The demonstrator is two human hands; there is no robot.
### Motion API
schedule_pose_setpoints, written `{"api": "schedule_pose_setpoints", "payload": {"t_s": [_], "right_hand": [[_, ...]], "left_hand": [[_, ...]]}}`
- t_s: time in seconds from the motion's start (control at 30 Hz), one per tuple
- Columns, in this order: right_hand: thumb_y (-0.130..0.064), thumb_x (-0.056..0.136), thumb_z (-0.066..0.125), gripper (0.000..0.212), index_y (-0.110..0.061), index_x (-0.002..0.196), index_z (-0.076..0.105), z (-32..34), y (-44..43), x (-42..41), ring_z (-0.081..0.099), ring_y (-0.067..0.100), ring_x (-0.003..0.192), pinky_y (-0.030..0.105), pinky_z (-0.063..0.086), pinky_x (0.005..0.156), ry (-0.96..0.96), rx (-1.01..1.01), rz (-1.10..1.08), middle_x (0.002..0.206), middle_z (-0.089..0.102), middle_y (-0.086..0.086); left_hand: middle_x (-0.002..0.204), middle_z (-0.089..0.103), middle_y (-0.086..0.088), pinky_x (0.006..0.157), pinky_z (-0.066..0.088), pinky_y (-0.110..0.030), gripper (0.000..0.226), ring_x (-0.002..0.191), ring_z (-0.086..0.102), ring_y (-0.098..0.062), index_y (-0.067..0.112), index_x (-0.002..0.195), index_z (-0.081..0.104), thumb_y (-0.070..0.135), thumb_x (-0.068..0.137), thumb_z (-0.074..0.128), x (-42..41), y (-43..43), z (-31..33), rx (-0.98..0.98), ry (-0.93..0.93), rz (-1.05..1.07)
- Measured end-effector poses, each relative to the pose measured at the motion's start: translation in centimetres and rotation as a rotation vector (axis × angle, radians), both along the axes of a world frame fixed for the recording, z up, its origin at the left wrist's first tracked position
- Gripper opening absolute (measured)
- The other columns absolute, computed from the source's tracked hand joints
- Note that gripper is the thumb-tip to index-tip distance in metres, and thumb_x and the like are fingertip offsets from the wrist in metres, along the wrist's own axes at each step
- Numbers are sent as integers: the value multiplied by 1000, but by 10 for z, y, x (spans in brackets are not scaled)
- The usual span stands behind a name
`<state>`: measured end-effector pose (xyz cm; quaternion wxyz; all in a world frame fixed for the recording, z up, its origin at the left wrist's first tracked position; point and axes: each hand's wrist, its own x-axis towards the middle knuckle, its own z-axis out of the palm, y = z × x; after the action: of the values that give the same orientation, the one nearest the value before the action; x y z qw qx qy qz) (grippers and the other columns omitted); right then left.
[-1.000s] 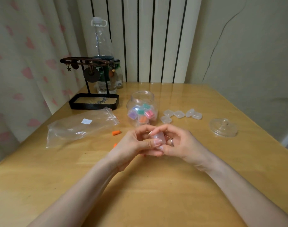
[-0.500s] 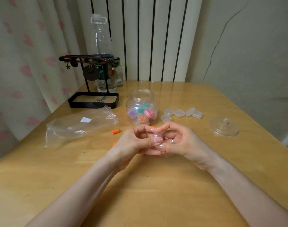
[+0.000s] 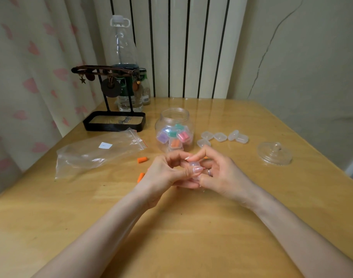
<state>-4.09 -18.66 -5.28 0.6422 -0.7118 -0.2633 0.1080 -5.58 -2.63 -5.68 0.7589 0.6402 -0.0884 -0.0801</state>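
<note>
Fingers [image 3: 176, 157] of left hand [image 3: 161, 175] & right hand [image 3: 225, 175] curl tight round a small clear case [image 3: 194, 164], pinched btw thumbs & fingertips just above the tabletop [image 3: 171, 227], in front of the open jar [image 3: 174, 121]. Looks like the lid's being worked, prob. prised open or snapped shut; can't tell which. Next move, I'd guess, needs one hand freed for the orange earplugs [image 3: 142, 159] lying left of the left hand, w/ the other holding the case level.

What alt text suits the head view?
The left hand and right hand together pinch a small clear case above a wooden table. Behind stand an open jar of coloured cases, loose clear cases and a clear lid to the right, a zip bag and orange earplugs to the left.
</note>
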Motion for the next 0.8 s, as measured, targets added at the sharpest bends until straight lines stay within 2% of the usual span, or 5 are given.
{"api": "schedule_pose_setpoints", "payload": {"t_s": [0.17,0.27,0.4,0.63,0.8], "right_hand": [[-6,75,60,27,-12,101,59,3,-12,4,62,27,80,33,55,73,30,-42,53,102,67,22],[-6,74,65,29,-8,102,58,4,-13,4,64,29,85,33,56,75,47,-23,60,102,69,19],[-6,71,68,29,-8,98,59,8,-13,2,66,27,89,30,55,70,72,4,53,105,68,20],[-7,66,73,29,-12,90,59,4,-11,3,62,49,97,43,56,76,52,46,1,102,70,21],[2,68,65,26,-8,90,56,0,-9,2,68,35,97,31,57,68,65,61,-12,96,73,14]], "left_hand": [[106,67,-25,72,57,-27,46,85,69,-26,0,117,62,10,72,68,1,4,1,18,14,-94],[113,67,-20,75,57,-26,46,92,68,-24,2,120,61,8,74,64,0,7,3,-30,48,-160],[110,67,-20,76,56,-27,42,93,68,-26,7,117,63,7,75,64,-2,7,5,-38,16,-168],[106,63,-24,69,57,-29,40,86,69,-27,4,111,65,7,70,67,-3,3,3,-46,-15,-73],[109,63,-29,68,57,-30,45,84,69,-26,1,111,65,8,66,70,-3,2,1,-26,2,-33]]}}
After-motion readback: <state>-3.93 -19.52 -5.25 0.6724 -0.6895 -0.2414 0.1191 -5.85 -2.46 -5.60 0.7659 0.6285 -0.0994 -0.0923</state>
